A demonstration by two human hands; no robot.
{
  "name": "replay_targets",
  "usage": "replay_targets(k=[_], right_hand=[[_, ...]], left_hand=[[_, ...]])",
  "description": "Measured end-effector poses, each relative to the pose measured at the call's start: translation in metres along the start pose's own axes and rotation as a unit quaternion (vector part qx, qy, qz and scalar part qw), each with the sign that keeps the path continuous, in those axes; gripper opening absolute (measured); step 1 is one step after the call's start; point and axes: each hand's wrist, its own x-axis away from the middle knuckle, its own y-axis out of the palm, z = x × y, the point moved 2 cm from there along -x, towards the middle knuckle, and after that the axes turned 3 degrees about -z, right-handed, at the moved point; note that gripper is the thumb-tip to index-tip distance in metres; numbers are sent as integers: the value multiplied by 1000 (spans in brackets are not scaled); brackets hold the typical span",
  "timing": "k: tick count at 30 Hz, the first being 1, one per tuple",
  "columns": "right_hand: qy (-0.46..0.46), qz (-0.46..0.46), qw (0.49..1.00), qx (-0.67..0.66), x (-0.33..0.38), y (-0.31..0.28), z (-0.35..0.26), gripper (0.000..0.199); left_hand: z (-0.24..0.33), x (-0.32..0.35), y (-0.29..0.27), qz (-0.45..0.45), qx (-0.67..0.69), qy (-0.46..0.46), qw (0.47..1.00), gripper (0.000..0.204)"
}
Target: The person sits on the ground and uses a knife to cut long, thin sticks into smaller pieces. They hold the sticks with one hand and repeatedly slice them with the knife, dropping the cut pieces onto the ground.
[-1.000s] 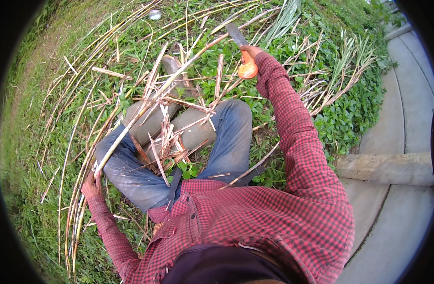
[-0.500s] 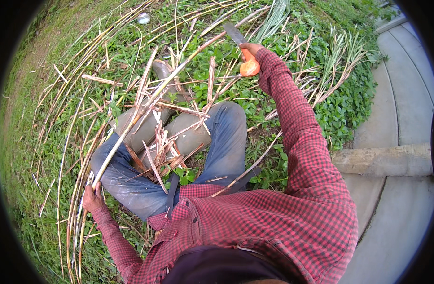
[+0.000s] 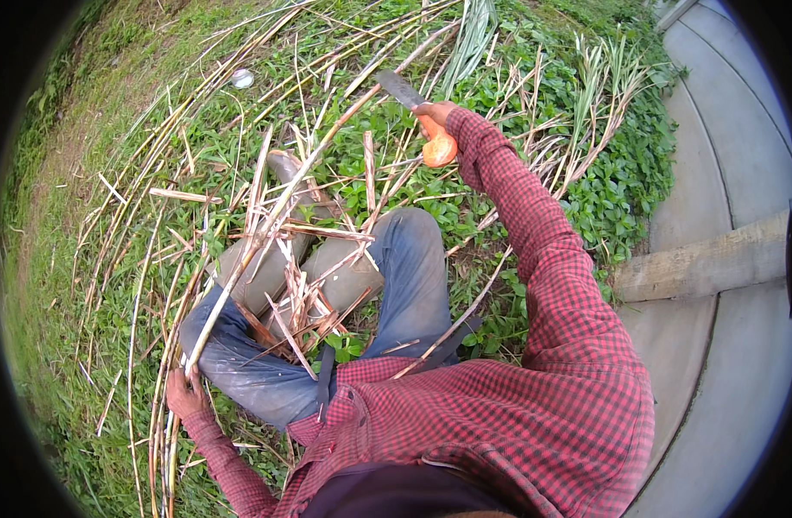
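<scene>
My left hand (image 3: 187, 393), low at the left beside my knee, is closed around the near end of a long pale stalk (image 3: 279, 211). The stalk slants across my shins up toward the far right. In my right hand (image 3: 436, 112) is a machete (image 3: 402, 90) with a dark broad blade and an orange handle. Its blade tip lies at the upper stretch of the stalk; whether it touches cannot be made out. Split reddish-brown strips (image 3: 305, 298) are piled over my boots (image 3: 331, 259) and between my legs.
More long thin stalks (image 3: 145, 302) lie in the grass at the left and far side. A small round whitish object (image 3: 242, 78) sits among them. Cut leafy tops (image 3: 599, 104) lie at the far right. Concrete slabs (image 3: 672, 371) and a timber beam (image 3: 706, 259) are on the right.
The whole view has shifted, so the scene sits lower in the picture. Both hands keep their holds, and the machete blade stays by the stalk's upper stretch.
</scene>
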Motion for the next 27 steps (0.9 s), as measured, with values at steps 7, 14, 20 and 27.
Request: replay_targets(k=[7, 14, 20, 27], right_hand=[[-55, -193, 980, 18, 59, 79, 33, 41], [-139, 45, 988, -58, 53, 64, 14, 43], [-123, 149, 980, -56, 19, -32, 18, 47], [-127, 93, 988, 0, -27, -52, 23, 53]], left_hand=[[194, -119, 16, 70, 93, 77, 990, 45], [270, -199, 63, -172, 144, 10, 974, 40], [212, -133, 18, -135, 117, 41, 983, 43], [35, -22, -28, -106, 37, 30, 993, 41]])
